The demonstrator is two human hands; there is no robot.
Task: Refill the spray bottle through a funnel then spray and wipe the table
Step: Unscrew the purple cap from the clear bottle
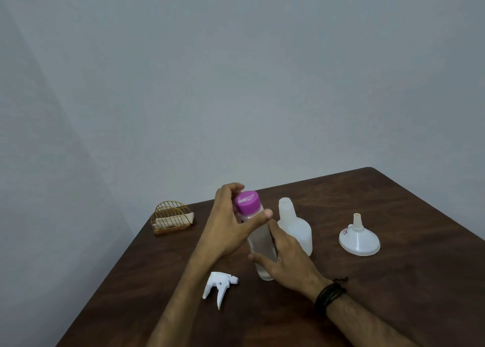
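Purple cap [246, 201] tops a clear refill bottle [261, 249] standing at table centre. Left hand [231, 226] curls round the cap, thumb pressed at the neck below it, fingers wrapped behind. Right hand [282, 257] wraps the bottle's lower body, steadying it; a dark band sits on that wrist.

Spray bottle [295, 228], translucent white, stands open-necked just beside the refill bottle at its 2 o'clock, the right hand nearly against it. Funnel [359, 239] rests mouth-down, spout up, well apart at 3 o'clock, so not yet seated in the neck. Trigger head [219, 287] lies on its side at 7 o'clock, near the left forearm.

Risks, as judged:
- Cap releasing suddenly could jolt the bottle, slopping liquid onto the table [393, 281].
- Right hand's knuckles sit close to the light, apparently empty spray bottle; a twist could tip it over.
- Pouring before setting the funnel would likely miss the narrow neck.
- Left forearm could sweep the trigger head off the near edge.

Wire napkin holder [172, 218] with white paper sits at 10 o'clock, clear of the work.
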